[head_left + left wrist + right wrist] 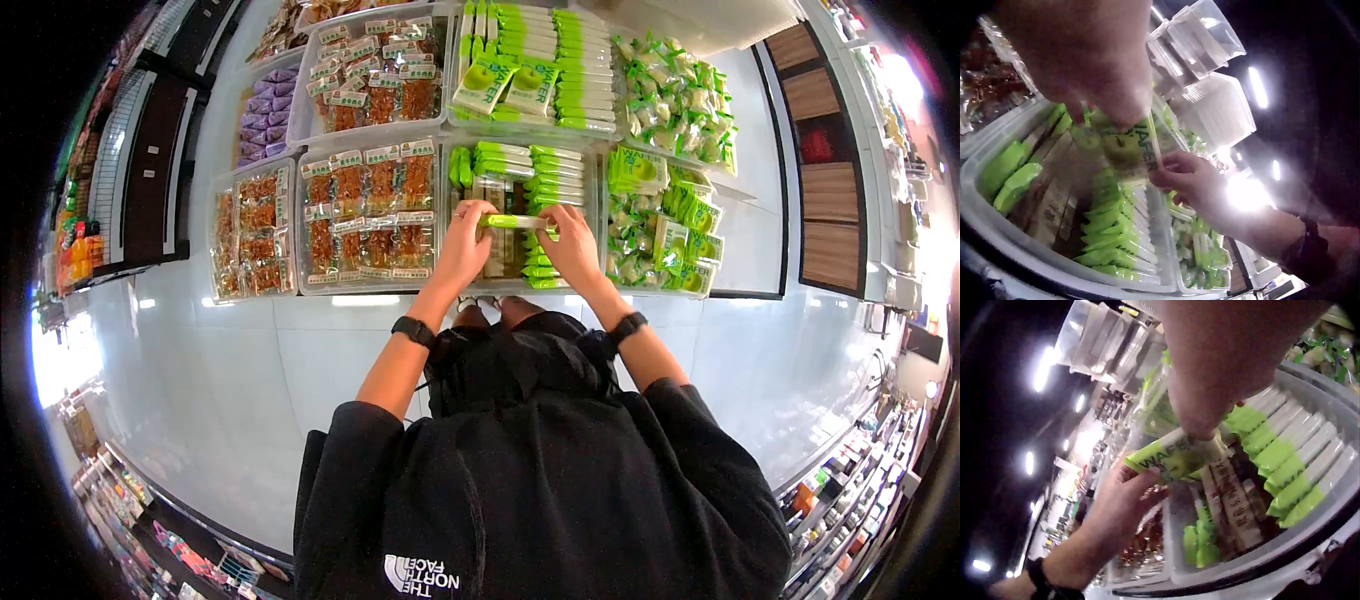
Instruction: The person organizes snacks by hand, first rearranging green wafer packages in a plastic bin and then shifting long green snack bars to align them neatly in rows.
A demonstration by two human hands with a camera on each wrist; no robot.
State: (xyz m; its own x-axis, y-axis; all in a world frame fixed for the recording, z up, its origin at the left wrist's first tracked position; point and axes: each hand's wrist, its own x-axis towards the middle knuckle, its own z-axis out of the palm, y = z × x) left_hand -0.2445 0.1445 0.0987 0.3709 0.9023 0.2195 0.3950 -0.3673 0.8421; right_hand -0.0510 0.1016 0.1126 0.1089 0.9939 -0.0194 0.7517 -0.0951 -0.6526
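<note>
A green-and-white wafer packet [515, 221] is held level between both hands over a clear plastic bin [977, 187]. My left hand [465, 245] pinches its left end, and my right hand [568, 245] pinches the right end. In the right wrist view, "WAFER" lettering shows on the packet, with the left thumb against its edge. Inside the bin, a row of matching wafer packets [1297, 456] stands on edge along the right side. A few more green packets [1013, 169] sit at the left, with brown-and-cream printed packs [1238, 506] between.
Left of this bin is one of brown snack packs [365, 215]; right of it, one of green-wrapped snacks [660, 225]. Behind stands another bin of wafer packets [585, 75]. Purple packs [265, 115] lie at far left. A black-edged panel with brown sections [825, 150] stands right.
</note>
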